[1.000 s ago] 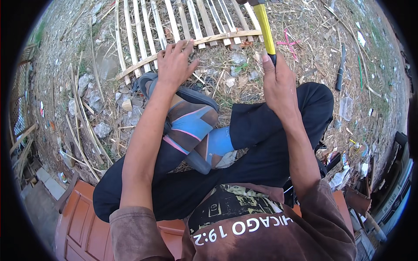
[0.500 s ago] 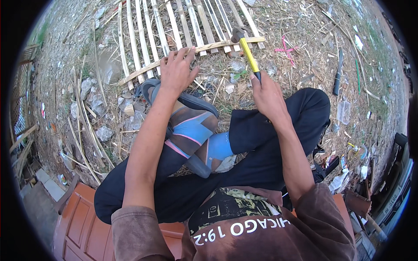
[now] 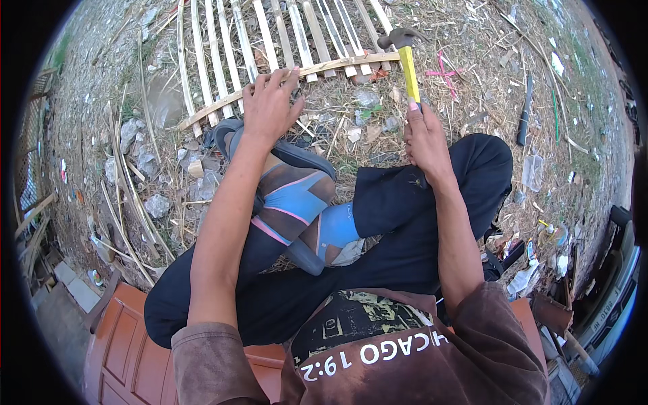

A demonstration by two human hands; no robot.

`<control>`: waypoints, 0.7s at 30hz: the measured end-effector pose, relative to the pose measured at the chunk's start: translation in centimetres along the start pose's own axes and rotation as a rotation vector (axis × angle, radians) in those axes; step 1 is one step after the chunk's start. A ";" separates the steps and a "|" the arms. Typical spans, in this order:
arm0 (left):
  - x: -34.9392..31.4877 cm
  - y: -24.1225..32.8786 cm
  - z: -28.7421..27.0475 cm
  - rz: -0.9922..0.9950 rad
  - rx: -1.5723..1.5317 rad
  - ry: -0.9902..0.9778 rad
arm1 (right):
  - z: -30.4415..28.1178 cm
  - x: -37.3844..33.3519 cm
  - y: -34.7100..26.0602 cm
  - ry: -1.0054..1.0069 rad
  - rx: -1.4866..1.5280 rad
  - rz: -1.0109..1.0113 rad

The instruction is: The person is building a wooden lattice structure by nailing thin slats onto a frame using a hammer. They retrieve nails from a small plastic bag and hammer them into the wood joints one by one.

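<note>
My right hand [image 3: 428, 138] is closed round the dark grip of a claw hammer [image 3: 410, 71] with a yellow handle. Its metal head points away from me, just past the right end of a wooden crosspiece [image 3: 347, 63]. That strip lies across the near ends of several thin slats [image 3: 223, 54], which together make a flat lattice on the ground. On the crosspiece, left of its middle, rest the fingertips of my left hand [image 3: 268, 108]. Those fingers are spread and slightly bent, and the thumb stands apart from the wood. What lies under the fingertips is hidden.
My crossed legs and sandals [image 3: 307, 160] are close below the lattice. Long split strips [image 3: 128, 189] and stones lie on the left. Pink ribbon [image 3: 443, 73], a dark long tool [image 3: 524, 111] and a clear plastic container [image 3: 532, 173] are on the right. Straw and wood chips litter the ground.
The hammer in my right hand has risen and swung right, its head leaving the crosspiece near its right end. My left hand and the lattice have shifted slightly left in view.
</note>
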State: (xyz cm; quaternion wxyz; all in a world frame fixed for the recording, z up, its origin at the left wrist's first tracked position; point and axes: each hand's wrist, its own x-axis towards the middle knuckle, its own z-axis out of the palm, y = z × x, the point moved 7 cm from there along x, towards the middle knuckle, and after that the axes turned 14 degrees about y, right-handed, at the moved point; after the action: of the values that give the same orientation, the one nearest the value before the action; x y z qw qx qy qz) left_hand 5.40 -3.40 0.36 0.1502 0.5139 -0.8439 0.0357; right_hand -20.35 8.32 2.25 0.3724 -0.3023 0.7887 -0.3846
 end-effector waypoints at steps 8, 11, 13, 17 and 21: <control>0.0 0.4 0.2 0.007 -0.005 0.000 | 0.2 1.9 0.1 0.007 -0.462 -0.222; 0.3 -0.2 -0.5 0.011 0.030 0.040 | -1.2 2.3 -1.5 0.031 -0.353 -0.292; -0.2 -0.2 -0.1 0.007 0.012 0.016 | -2.5 1.3 -5.4 0.071 -0.156 -0.342; 0.2 0.3 0.0 0.017 0.018 0.018 | -2.4 0.3 -5.6 0.141 -0.059 -0.286; 0.1 -0.1 -0.1 -0.006 -0.002 0.017 | -0.6 1.8 -2.6 -0.038 -0.344 -0.217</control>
State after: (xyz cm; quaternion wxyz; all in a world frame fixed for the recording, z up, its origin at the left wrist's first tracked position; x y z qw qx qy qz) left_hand 5.46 -3.51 0.53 0.1579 0.5158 -0.8412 0.0386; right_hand -21.29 5.79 4.05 0.2865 -0.4517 0.7984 -0.2765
